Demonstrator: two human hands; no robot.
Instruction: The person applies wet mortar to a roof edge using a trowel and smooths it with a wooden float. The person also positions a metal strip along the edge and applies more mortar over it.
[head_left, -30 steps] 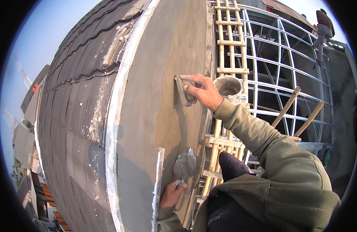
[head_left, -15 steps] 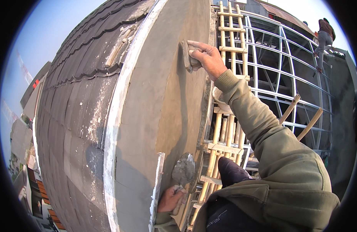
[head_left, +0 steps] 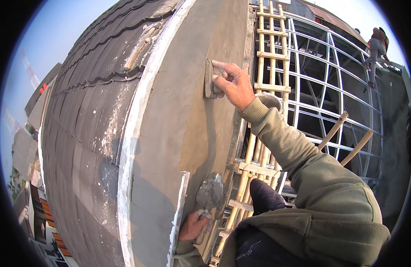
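Note:
My right hand (head_left: 234, 84) is closed round a small grey hand float (head_left: 209, 80), its flat side against the smooth grey mortar face (head_left: 170, 102). The float sits near the line where grey mortar meets a browner strip (head_left: 199, 138). Low in the view, my left hand (head_left: 194, 226) grips a trowel (head_left: 211, 191) whose blade is coated with wet grey mortar. Its handle is mostly hidden by my fingers. A long straightedge (head_left: 180, 213) with a white-crusted edge stands just left of that hand; whether they touch I cannot tell.
Dark roof tiles (head_left: 90, 115) slope away at left behind a white edge strip (head_left: 133, 129). Bamboo ladders (head_left: 272, 58) and a bucket (head_left: 270, 101) stand beside the wall. Metal roof framing (head_left: 332, 84) spreads at right, with two poles (head_left: 356, 147) jutting up. Another person (head_left: 376, 51) climbs at far right.
My right hand has drawn the float a little toward me and slightly left along the mortar. The left hand with the trowel has hardly moved.

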